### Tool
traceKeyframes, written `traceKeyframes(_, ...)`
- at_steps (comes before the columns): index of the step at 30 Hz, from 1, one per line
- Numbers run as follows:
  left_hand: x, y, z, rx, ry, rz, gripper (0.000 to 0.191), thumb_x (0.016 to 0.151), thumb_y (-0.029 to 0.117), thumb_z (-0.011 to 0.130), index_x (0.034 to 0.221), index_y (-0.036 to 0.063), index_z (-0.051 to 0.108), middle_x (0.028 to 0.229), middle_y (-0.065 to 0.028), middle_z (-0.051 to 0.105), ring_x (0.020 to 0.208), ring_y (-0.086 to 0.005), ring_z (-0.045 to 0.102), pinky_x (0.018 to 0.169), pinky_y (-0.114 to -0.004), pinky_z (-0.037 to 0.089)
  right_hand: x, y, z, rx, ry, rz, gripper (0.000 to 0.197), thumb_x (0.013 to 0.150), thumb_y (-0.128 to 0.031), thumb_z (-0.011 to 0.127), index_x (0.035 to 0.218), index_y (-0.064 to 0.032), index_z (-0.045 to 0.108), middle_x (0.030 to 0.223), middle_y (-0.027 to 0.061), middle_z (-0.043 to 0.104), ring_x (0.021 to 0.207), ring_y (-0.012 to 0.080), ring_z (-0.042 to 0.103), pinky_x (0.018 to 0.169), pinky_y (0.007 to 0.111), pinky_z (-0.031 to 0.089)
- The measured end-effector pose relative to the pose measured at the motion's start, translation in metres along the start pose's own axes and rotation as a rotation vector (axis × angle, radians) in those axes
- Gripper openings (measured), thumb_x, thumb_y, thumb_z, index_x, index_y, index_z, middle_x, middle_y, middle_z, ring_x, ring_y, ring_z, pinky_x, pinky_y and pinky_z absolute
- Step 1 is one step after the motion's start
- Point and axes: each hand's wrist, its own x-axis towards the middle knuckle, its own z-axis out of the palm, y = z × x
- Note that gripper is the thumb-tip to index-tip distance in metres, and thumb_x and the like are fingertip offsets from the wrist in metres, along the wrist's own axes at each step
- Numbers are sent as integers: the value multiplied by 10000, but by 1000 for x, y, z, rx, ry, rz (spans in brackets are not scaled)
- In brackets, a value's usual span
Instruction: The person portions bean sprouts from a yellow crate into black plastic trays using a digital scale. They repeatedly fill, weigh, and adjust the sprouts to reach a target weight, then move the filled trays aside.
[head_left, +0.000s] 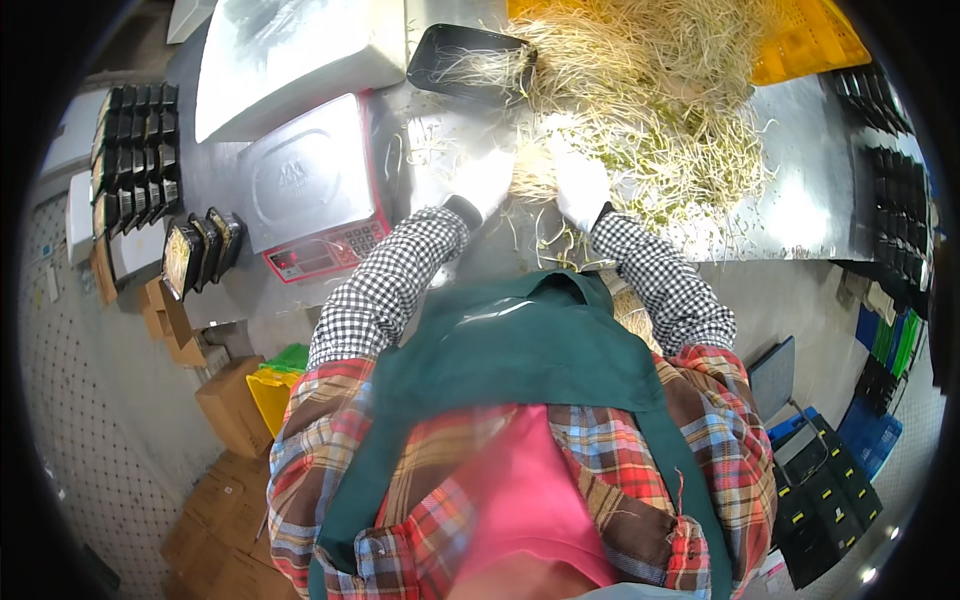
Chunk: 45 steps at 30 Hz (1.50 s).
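A small bunch of sprouts (534, 171) is held between my two white-gloved hands, just above the steel table (495, 240). My left hand (484, 181) presses on its left side. On its right side is my right hand (582, 186), beside the large heap of sprouts (660, 127). Glare washes out the gloves, so single fingers are hard to make out. Beyond my hands a black plastic tray (431, 64) lies tilted, with sprouts along its right part. To the left stands a red digital scale (315, 180) with a bare metal pan.
A white foam box (300, 67) stands behind the scale. Three filled trays (201, 251) sit at the table's left edge, near stacked filled trays (136, 157). A yellow crate (814, 45) lies behind the heap. Black trays (896, 217) are stacked far right; cardboard boxes (232, 409) stand below left.
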Motion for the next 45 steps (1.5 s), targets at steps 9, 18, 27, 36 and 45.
traceKeyframes(9, -43, 1, -17, 181, 99, 196, 382, 957, 164, 512, 1309, 18, 538, 1251, -182, 598, 1124, -319, 590, 962, -407, 471, -15, 56, -95, 229, 82, -192, 479, 730, -4, 608, 1185, -133, 679, 1098, 140, 706, 929, 303, 691, 822, 352, 553)
traceKeyframes(18, -12, -57, -145, 311, 65, -177, 202, 892, 179, 596, 889, 27, 728, 913, -176, 717, 845, -318, 705, 794, -397, 567, 33, -37, 2, -7, -62, -293, 984, 644, -404, 839, 1458, -55, 409, 1384, 209, 518, 1300, 390, 468, 1081, 506, 376)
traceKeyframes(27, 99, -79, -127, 214, 632, -325, 339, 917, 144, 526, 1194, -51, 510, 991, -276, 654, 941, -373, 679, 809, -445, 559, 28, -79, -1, -211, -93, -316, 1012, 713, -302, 802, 1520, -15, 261, 1385, 258, 481, 1248, 400, 493, 1025, 521, 400)
traceKeyframes(36, 104, -97, -162, -189, 681, -326, 287, 840, 303, 686, 962, 43, 698, 940, -153, 716, 871, -285, 697, 818, -388, 541, 42, -16, -24, 755, -117, -372, 708, 766, -196, 704, 1424, -71, 475, 1387, 155, 556, 1186, 264, 591, 1014, 360, 478)
traceKeyframes(45, 68, -66, -171, -707, 891, -193, 259, 798, 75, 640, 1025, -47, 613, 820, -86, 665, 670, -140, 610, 614, -285, 512, 43, 30, -207, 454, -262, -130, 710, 735, -178, 688, 1409, -74, 490, 1259, 148, 650, 1102, 239, 650, 981, 314, 505)
